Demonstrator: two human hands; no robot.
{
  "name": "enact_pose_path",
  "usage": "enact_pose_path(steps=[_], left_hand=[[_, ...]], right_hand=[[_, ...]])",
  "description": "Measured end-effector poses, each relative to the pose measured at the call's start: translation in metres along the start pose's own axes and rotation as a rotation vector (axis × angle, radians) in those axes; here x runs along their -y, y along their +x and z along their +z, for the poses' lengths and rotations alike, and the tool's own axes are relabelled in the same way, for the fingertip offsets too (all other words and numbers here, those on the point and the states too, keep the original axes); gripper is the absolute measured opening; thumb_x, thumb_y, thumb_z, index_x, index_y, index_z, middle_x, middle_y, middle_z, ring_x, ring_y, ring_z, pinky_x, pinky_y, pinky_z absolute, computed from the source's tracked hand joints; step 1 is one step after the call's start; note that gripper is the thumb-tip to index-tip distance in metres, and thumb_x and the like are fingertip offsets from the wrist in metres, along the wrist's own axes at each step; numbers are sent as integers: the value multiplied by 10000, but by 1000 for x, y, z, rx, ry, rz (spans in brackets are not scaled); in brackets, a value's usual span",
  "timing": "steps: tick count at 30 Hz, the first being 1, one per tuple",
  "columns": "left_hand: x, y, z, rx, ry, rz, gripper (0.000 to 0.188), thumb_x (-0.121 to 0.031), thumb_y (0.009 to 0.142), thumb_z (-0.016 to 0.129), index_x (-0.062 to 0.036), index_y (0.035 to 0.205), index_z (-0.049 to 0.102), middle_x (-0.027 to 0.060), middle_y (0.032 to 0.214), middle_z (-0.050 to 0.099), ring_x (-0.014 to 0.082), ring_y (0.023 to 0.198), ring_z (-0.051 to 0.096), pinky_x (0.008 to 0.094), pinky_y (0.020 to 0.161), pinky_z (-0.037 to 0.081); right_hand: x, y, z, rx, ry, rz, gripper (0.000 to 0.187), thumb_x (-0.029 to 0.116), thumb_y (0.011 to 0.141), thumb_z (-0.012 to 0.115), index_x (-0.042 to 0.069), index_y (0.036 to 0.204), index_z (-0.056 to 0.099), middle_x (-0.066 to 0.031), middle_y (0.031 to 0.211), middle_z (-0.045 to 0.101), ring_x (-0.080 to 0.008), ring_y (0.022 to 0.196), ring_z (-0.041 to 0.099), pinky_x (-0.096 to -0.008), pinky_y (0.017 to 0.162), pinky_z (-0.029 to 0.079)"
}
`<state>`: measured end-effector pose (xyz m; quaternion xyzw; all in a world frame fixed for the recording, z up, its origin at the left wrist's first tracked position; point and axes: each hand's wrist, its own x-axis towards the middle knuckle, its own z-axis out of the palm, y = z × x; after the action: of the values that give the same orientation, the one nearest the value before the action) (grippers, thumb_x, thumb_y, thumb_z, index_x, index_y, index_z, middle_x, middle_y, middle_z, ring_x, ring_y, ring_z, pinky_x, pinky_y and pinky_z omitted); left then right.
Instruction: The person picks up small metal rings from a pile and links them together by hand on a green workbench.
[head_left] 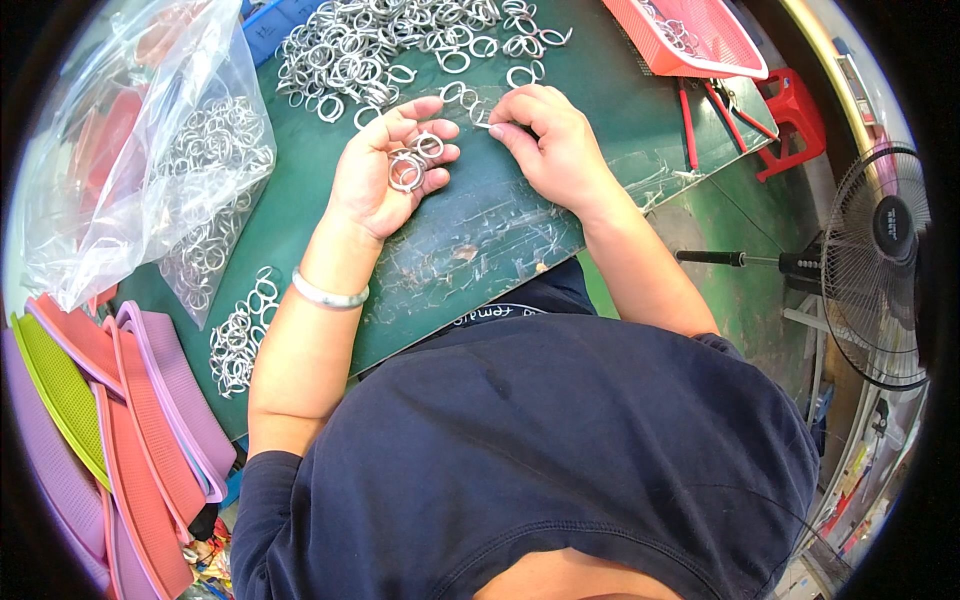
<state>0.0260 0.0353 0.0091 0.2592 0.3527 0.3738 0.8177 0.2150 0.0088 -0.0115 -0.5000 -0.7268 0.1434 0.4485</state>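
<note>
My left hand (368,185) is turned palm up over the green table (440,270), its fingers curled around a few silver metal rings (407,170). To its right, my right hand (555,145) pinches thumb and forefinger together on the edge of a metal ring (482,125), seen nearly edge-on and partly hidden by the fingertips. A few loose rings (458,92) lie just beyond, between the two hands. Farther back spreads a large heap of the same rings (375,40). Around my left wrist is a pale bangle (330,294).
Left of my arm are a clear bag of rings (215,165), a smaller ring pile (238,338) and stacked coloured baskets (150,440). At the right stand a pink basket (715,65), red-handled tools (688,130), a red stool (798,120) and a fan (885,250).
</note>
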Motion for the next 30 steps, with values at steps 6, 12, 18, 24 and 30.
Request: enact_pose_path(steps=[6,12,18,24,30], left_hand=[[6,-1,5,27,276,57,306,-179,838,540,-41,1110,510,50,808,583,120,667,567,198,491,443],[11,0,8,7,348,67,154,-158,850,542,-49,958,552,22,753,563,82,606,513,177,459,386],[9,3,0,78,206,-13,127,-159,853,520,-39,830,554,30,704,542,86,570,490,194,448,384],[3,1,5,79,75,-160,133,-141,839,500,-19,842,553,40,688,520,92,550,469,174,408,349],[4,4,-4,180,-72,-298,222,-177,854,467,28,901,537,58,728,517,88,548,455,153,379,344]], right_hand=[[3,1,-3,56,704,390,90,104,808,575,14,818,582,-28,756,607,-104,632,549,-215,576,432],[7,3,-11,211,1025,567,140,124,852,540,-6,895,571,-73,802,613,-102,660,573,-207,585,456],[8,3,-12,293,1167,605,166,124,871,506,-19,932,565,-94,819,616,-124,667,582,-227,592,472],[6,2,-10,348,1220,499,201,116,879,485,-31,996,556,-112,851,619,-136,705,588,-236,629,477],[6,2,-10,377,1250,430,212,109,868,501,-32,1018,553,-101,895,612,-131,744,585,-241,673,474]])
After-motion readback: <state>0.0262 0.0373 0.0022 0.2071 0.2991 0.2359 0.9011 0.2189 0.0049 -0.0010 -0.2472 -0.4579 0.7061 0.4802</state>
